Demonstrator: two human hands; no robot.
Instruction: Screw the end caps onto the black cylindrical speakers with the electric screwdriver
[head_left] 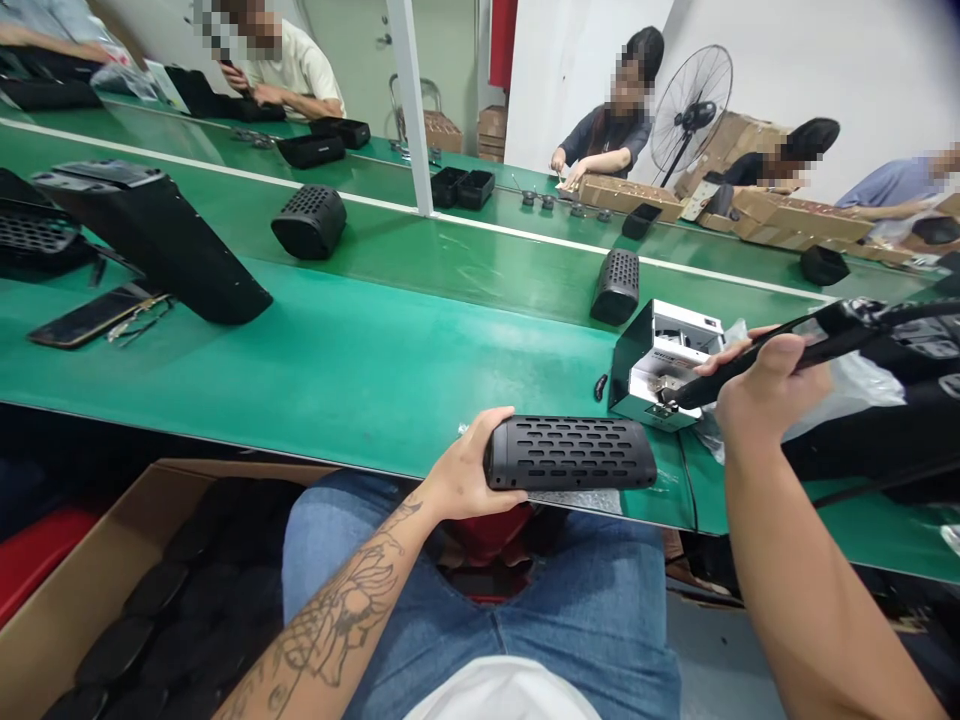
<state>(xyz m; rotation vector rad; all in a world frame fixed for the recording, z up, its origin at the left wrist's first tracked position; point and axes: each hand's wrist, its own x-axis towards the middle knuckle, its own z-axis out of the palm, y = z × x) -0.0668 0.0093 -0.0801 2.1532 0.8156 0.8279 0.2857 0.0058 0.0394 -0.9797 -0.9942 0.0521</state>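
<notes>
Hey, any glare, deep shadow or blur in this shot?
Head view: soft sheen on the green tabletop, deep shadow inside the cardboard box at lower left, and the perforated black case in the left hand looks fairly sharp.

Left fingers (491, 420) gripping, tattooed forearm (360, 595) outstretched; right fingers (721, 358) curled, thumb (781, 352) uppermost

White walls (574, 70) and a pale green door (349, 60) behind long green benches (390, 375); grey floor (709, 655) below
</notes>
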